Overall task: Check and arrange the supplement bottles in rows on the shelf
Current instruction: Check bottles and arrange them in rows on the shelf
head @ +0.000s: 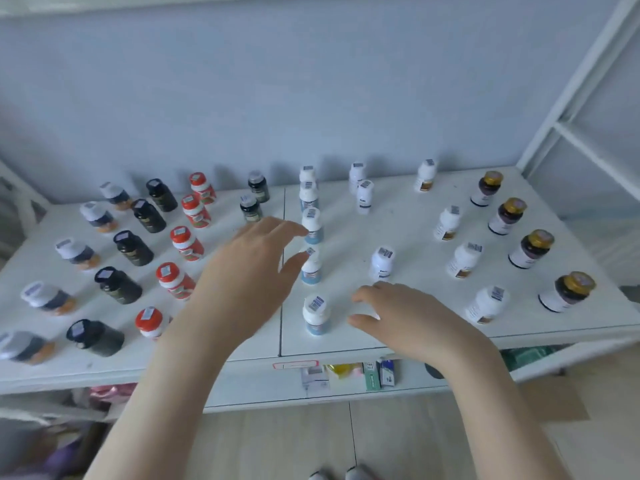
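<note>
Supplement bottles stand in rows running front to back on the white shelf point(398, 216). At the middle runs a row of white bottles with blue labels. My left hand point(249, 268) hovers open beside two of them, thumb close to one blue-label bottle point(310, 266), fingertips near the bottle behind it point(312, 226). My right hand point(408, 317) is open, palm down over the shelf front, holding nothing. It sits between the front blue-label bottle point(316, 315) and a white bottle point(382, 263). Whether either hand touches a bottle is unclear.
Left of the middle stand rows of red-capped point(175, 280), dark point(117, 284) and orange-based bottles point(46, 297). On the right are white bottles point(486, 304) and gold-capped dark bottles point(568, 292). A white frame post point(568, 84) rises at the right. Small boxes point(346, 375) lie on the lower shelf.
</note>
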